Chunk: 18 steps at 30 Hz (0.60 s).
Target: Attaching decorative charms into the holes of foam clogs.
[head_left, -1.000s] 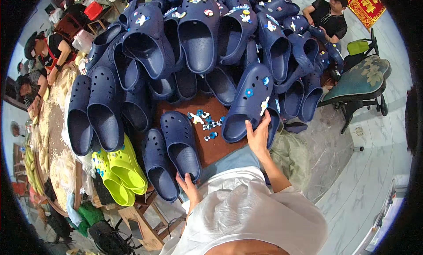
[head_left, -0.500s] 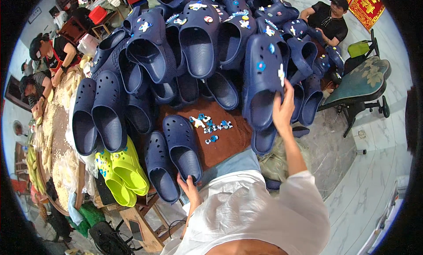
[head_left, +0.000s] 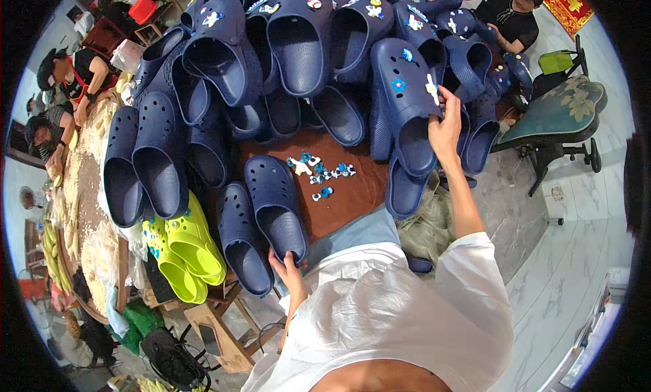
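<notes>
My left hand is closed on the heel of a plain navy clog, its thumb over the rim. Close against that clog's left side lies another plain navy clog. My right hand grips the right side of a navy clog decorated with charms. Its curled fingers are at a white and yellow charm there. A blue flower charm sits on the same clog's upper. Several loose blue and white charms are scattered on the brown cloth between my hands.
Navy clogs are heaped across the far side, many carrying charms. Two lime-green clogs rest at the left, beside a round tray of pale kernels. People sit at the far left and far right. A patterned chair stands at right.
The whole view has shifted, with the clogs now higher in it. The right-hand clog's toe has tipped leftward. My right fingers have curled closer to the white charm; my left hand keeps its hold.
</notes>
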{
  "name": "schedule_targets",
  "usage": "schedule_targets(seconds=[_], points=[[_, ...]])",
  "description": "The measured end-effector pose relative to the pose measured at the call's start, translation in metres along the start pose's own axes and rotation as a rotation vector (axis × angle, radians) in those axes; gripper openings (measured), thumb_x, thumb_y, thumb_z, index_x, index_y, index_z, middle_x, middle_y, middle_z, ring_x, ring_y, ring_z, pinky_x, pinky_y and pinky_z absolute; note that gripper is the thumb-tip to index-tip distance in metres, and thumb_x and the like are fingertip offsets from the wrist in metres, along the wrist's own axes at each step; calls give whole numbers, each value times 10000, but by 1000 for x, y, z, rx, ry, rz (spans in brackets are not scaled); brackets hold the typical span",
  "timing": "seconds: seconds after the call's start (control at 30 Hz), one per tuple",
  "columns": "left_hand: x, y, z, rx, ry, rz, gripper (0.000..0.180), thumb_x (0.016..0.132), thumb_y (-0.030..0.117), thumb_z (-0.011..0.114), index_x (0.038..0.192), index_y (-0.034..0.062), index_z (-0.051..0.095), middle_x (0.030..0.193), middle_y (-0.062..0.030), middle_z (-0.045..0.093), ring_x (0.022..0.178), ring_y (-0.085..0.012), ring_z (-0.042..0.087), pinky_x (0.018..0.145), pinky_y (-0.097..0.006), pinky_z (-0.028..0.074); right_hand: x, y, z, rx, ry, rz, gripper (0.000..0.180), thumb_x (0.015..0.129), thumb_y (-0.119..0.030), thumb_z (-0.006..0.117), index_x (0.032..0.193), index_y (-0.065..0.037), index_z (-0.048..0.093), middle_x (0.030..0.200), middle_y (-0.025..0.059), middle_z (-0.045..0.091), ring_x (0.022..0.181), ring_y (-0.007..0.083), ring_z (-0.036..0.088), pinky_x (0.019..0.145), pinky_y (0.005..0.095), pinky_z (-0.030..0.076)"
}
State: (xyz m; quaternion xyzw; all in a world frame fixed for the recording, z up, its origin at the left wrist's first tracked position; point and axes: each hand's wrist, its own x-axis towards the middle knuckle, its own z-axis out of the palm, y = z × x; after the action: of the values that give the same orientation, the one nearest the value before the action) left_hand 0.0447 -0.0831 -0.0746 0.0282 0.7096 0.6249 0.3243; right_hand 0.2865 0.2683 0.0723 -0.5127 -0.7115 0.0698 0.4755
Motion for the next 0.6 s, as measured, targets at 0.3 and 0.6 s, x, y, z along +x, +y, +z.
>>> schedule_targets(seconds=[0.3, 0.6], points=[[5, -2, 2, -11, -63, 2, 481, 914, 214, 506, 1358, 123, 345, 1180, -131, 488, 740, -190, 548, 550, -279, 461, -14, 17, -5, 89, 111, -60, 485, 719, 145, 512, 1179, -11, 520, 1058, 141, 506, 936, 262, 566, 828, 319, 464], [4, 5, 8, -33, -15, -14, 488, 905, 199, 515, 1355, 108, 346, 1185, -139, 470, 739, -197, 542, 530, -285, 462, -61, 4, 2, 95, 9, -6, 537, 685, 163, 481, 1191, -15, 511, 1096, 147, 491, 948, 256, 550, 815, 323, 459]])
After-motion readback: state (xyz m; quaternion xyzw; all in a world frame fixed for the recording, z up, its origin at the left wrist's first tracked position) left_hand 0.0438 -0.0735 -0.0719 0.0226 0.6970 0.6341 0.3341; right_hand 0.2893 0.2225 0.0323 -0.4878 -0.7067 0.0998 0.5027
